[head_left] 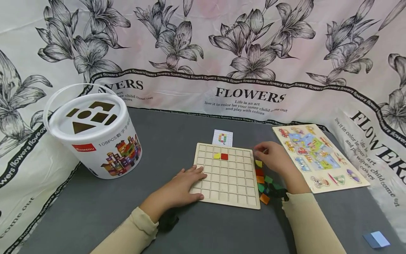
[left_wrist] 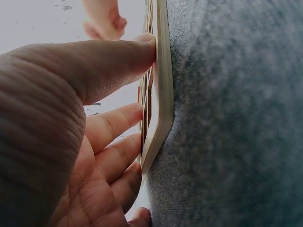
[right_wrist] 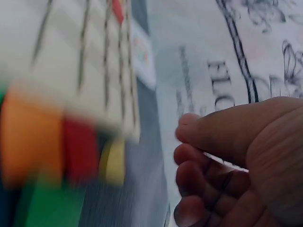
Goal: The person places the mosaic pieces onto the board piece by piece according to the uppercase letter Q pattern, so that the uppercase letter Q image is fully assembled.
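Observation:
In the head view, a square wooden grid board (head_left: 226,180) lies on the table, with a yellow tile (head_left: 217,156) and a red tile (head_left: 224,156) side by side near its far edge. My left hand (head_left: 182,187) rests on the board's left side, fingers spread; the left wrist view has the thumb (left_wrist: 142,45) against its edge. Beyond the board's right edge is my right hand (head_left: 269,155), above the loose tiles. Its fingers (right_wrist: 191,177) are loosely bent, nothing visible between them and the thumb. A pattern card (head_left: 222,137) with a coloured figure lies behind the board.
Several coloured tiles, among them an orange tile (head_left: 264,199), lie along the board's right side. A white lidded bucket (head_left: 95,141) with shaped holes stands at the left. To the right lies a picture puzzle board (head_left: 320,157). A blue block (head_left: 376,240) sits at the near right.

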Demonstrator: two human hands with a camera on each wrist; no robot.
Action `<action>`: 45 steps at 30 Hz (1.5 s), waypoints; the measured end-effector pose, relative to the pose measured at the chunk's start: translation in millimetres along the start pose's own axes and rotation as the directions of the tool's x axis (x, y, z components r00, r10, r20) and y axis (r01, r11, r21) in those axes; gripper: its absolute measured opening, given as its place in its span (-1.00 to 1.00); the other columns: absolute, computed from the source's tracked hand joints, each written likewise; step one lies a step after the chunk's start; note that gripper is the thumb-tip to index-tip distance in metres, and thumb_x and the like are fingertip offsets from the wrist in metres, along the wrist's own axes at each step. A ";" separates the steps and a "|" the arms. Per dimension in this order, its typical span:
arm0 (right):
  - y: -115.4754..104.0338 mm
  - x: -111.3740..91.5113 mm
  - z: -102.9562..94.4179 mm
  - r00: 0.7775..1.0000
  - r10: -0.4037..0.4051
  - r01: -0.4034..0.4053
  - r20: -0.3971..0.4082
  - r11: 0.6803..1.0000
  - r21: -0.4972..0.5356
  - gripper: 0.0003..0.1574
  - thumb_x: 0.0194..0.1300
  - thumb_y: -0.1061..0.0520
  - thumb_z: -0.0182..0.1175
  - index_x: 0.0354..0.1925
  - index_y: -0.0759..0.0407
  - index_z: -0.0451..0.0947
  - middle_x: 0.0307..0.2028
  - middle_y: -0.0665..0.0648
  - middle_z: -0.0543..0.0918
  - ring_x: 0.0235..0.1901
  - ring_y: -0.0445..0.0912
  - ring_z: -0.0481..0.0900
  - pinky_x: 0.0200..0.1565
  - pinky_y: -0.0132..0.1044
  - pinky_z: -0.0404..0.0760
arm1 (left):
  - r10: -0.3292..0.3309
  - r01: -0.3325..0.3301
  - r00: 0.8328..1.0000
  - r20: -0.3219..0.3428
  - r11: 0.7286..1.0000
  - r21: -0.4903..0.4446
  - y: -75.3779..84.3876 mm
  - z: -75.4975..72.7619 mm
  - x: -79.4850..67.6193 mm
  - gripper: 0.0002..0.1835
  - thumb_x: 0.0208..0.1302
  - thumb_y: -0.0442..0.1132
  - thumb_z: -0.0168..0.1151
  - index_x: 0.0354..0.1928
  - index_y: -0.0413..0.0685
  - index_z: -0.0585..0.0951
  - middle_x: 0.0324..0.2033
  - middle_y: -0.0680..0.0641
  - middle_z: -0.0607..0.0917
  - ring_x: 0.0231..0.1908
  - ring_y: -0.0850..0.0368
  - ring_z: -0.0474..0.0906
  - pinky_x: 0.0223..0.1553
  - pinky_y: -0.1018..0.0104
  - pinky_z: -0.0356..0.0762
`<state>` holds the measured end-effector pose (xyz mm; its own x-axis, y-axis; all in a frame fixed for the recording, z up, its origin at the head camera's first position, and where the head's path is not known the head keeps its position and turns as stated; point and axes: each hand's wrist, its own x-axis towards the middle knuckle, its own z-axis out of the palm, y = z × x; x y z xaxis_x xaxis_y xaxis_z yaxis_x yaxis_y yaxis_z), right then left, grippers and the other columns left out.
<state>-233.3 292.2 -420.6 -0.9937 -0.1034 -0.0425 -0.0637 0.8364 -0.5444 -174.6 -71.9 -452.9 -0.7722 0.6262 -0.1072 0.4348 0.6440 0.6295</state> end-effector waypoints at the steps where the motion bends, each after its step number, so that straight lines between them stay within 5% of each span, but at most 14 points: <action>1: 5.6 -3.7 -1.4 1.000 0.012 -0.012 0.012 1.000 -0.014 -0.67 0.60 0.12 0.28 0.13 0.33 0.73 -0.04 0.32 0.75 -0.16 0.10 0.68 -0.22 -0.11 0.69 | -0.004 0.004 1.000 -0.001 1.000 0.003 -0.4 -0.6 -0.7 -0.30 0.41 -0.13 0.49 0.55 -0.04 0.53 0.67 -0.13 0.34 0.74 -0.12 0.06 0.71 -0.35 -0.06; 8: 23.1 -13.9 7.0 0.994 0.066 -0.062 0.085 0.997 -0.054 -0.64 0.52 0.07 0.36 0.08 0.33 0.71 -0.16 0.22 0.78 -0.21 0.02 0.67 -0.16 -0.07 0.70 | -0.011 0.011 1.000 -0.010 1.000 0.009 -2.7 -2.3 -0.1 -0.30 0.41 -0.12 0.49 0.55 -0.02 0.53 0.67 -0.12 0.34 0.73 -0.12 0.07 0.71 -0.33 -0.05; 19: 20.9 -18.2 6.1 0.996 0.091 -0.089 0.020 0.995 -0.053 -0.77 0.49 0.12 0.38 -0.11 0.24 0.56 -0.23 0.21 0.65 -0.28 0.05 0.55 -0.22 -0.12 0.54 | -0.004 0.004 1.000 -0.005 1.000 -0.004 -1.1 0.7 1.8 -0.29 0.42 -0.11 0.50 0.55 -0.01 0.53 0.68 -0.11 0.33 0.74 -0.12 0.07 0.71 -0.35 -0.05; 25: -5.1 -8.7 10.8 0.999 0.034 -0.035 -0.037 0.999 -0.019 -0.81 0.55 0.10 0.28 -0.09 0.20 0.51 -0.26 0.18 0.62 -0.32 0.02 0.53 -0.28 -0.14 0.50 | -0.005 0.005 1.000 -0.008 1.000 0.003 -2.9 0.0 1.8 -0.29 0.42 -0.10 0.50 0.55 0.01 0.53 0.68 -0.10 0.32 0.74 -0.10 0.07 0.71 -0.33 -0.05; 33: -44.6 18.0 42.7 0.996 -0.048 0.051 0.079 0.998 -0.030 -0.83 0.55 0.17 0.27 -0.16 0.19 0.46 -0.34 0.14 0.47 -0.33 -0.01 0.44 -0.28 -0.15 0.41 | -0.002 0.002 1.000 0.003 1.000 -0.014 -3.4 4.4 1.7 -0.30 0.42 -0.10 0.50 0.55 0.01 0.53 0.68 -0.11 0.32 0.74 -0.12 0.07 0.71 -0.35 -0.06; 45: -47.3 22.3 49.2 0.989 -0.095 0.094 0.110 0.995 0.014 -0.86 0.44 0.22 0.39 -0.21 0.20 0.57 -0.28 0.15 0.61 -0.27 0.00 0.50 -0.19 -0.12 0.50 | -0.016 0.016 1.000 0.012 1.000 -0.010 -3.4 2.8 1.5 -0.30 0.43 -0.10 0.49 0.56 0.02 0.52 0.69 -0.09 0.30 0.75 -0.10 0.03 0.72 -0.34 -0.08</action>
<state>-247.9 223.8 -437.0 -0.9670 -0.2409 -0.0826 -0.1554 0.8153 -0.5577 -176.0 -72.0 -457.3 -0.7736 0.6210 -0.1260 0.4180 0.6496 0.6350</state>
